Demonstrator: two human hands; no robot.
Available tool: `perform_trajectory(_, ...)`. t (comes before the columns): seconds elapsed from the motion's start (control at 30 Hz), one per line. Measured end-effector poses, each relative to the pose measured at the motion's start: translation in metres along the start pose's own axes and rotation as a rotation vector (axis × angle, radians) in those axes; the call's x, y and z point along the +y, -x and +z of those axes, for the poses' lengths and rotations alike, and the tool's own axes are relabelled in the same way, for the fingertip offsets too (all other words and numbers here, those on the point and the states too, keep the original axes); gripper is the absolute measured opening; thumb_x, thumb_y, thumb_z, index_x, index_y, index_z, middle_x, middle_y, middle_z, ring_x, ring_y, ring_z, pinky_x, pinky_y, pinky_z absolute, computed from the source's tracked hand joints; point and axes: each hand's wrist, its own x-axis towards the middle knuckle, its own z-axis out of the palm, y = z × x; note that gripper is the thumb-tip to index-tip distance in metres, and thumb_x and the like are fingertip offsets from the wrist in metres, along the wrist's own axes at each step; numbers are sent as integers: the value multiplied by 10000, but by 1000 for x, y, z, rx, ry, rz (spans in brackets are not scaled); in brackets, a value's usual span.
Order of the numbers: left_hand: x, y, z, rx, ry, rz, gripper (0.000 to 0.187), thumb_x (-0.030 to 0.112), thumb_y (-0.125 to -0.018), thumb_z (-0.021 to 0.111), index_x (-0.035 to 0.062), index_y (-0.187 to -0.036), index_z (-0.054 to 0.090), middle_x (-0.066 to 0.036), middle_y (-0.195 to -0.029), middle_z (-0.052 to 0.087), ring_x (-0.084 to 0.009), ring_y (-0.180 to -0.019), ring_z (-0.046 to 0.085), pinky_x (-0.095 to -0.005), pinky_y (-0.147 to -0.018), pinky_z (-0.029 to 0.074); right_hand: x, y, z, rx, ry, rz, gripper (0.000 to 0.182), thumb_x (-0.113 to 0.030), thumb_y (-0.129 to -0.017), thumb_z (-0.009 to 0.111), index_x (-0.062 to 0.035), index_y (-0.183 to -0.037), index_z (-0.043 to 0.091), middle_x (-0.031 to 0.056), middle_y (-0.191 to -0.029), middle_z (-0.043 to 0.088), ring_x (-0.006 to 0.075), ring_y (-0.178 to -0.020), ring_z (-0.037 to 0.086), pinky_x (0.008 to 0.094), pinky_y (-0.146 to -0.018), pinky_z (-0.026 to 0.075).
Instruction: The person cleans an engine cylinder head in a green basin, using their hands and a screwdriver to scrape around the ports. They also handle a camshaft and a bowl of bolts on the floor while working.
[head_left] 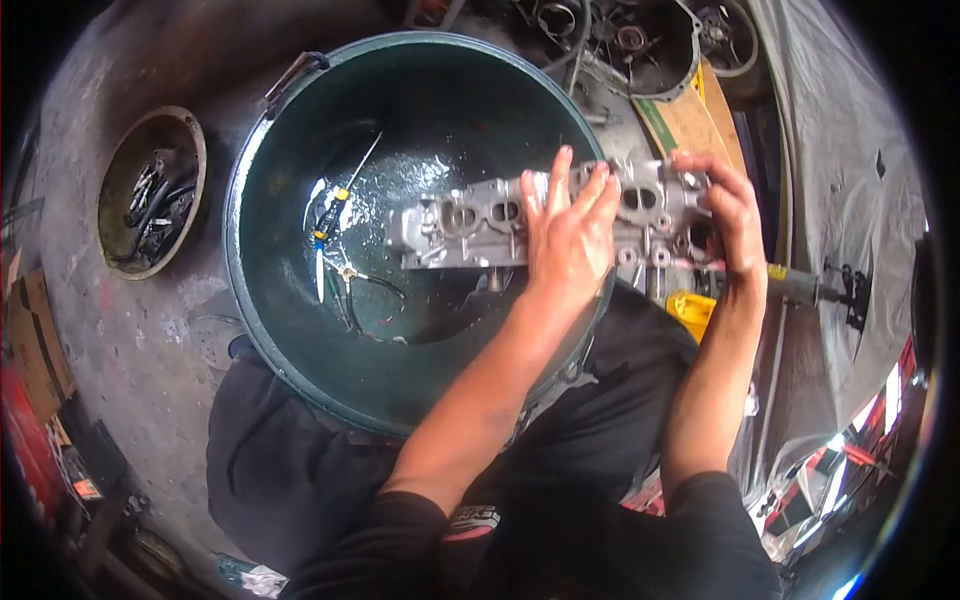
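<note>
A long grey metal engine part (465,245) with round openings lies level over the right side of a large dark green tub (240,250). My left hand (572,225) rests palm down on top of its middle, fingers spread and pointing away from me. At the part's right end my right hand (735,215) grips it, with the fingers curled over the far edge and the thumb side hidden. Down in the tub are a yellow and black screwdriver (333,215), a white and blue tool (320,272) and pliers with dark handles (350,290).
To the left on the floor stands a bowl (198,190) holding small dark parts. Beyond the tub at the upper right are a round metal housing (690,60) and cardboard (690,120). A yellow object (690,312) lies under my right forearm. Grey sheeting (830,150) hangs at the right.
</note>
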Motion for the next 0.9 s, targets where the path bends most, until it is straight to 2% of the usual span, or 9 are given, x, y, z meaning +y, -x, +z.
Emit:
perform_trajectory(0.1,-10,-20,-2,18,-18,-24,370,65,-829,662,117,-1187,736,-60,-1330,671,-378,-1419,415,-695,-1123,249,1,7,0,0,-26,-19,436,-142,-780,484,-1,-1146,676,93,-1163,646,151,-803,635,267,-620,506)
perform_trajectory(0.23,5,7,7,46,50,10,344,65,-843,632,100,-1170,733,-77,-1373,639,-389,-1428,395,-695,-1134,222,10,3,-9,-35,26,-51,424,-114,-776,468,8,-1121,681,86,-1219,644,178,-977,630,278,-718,518)
perform_trajectory(0.37,6,-9,-3,16,11,-34,403,24,-797,673,117,-1184,736,-71,-1342,663,-383,-1422,414,-702,-1137,201,4,15,-5,-22,-44,62,427,-124,-783,475,3,-1133,684,79,-1202,646,150,-950,617,267,-736,500)
perform_trajectory(0.53,6,12,4,-4,9,-19,415,44,-844,597,123,-1237,705,-86,-1353,655,-400,-1422,402,-714,-1136,192,14,10,-8,-24,-49,-40,425,-132,-791,485,-10,-1145,685,71,-1197,654,163,-969,623,283,-757,506)
perform_trajectory(0.63,-4,-3,9,37,-44,-72,449,33,-848,578,130,-1271,693,-77,-1358,654,-405,-1419,406,-722,-1145,172,-6,11,1,5,-77,84,411,-122,-778,484,-3,-1107,700,87,-1222,658,166,-982,628,269,-760,502)
perform_trajectory(0.67,7,8,8,73,28,12,428,51,-856,585,141,-1258,704,-69,-1364,652,-414,-1416,409,-734,-1145,158,-7,8,0,-5,-60,65,409,-118,-777,483,0,-1103,700,89,-1223,658,166,-981,627,266,-755,502)
perform_trajectory(0.77,13,9,0,-18,15,-21,398,61,-857,620,161,-1227,729,-46,-1362,654,-421,-1414,417,-744,-1140,155,7,4,-4,-8,-21,-24,406,-117,-773,480,9,-1086,704,95,-1228,655,158,-963,625,258,-710,502)
perform_trajectory(0.8,4,1,3,66,38,-43,404,33,-850,617,139,-1225,727,-51,-1366,651,-423,-1418,411,-750,-1133,159,3,5,-3,-4,-41,32,413,-123,-778,476,8,-1099,701,97,-1225,654,161,-953,623,265,-698,503)
perform_trajectory(0.9,-1,1,-4,23,25,-75,385,18,-857,598,119,-1205,729,-69,-1368,648,-414,-1427,401,-757,-1120,162,-11,6,4,13,-106,106,434,-132,-793,465,14,-1136,686,104,-1205,651,182,-947,624,280,-690,514)
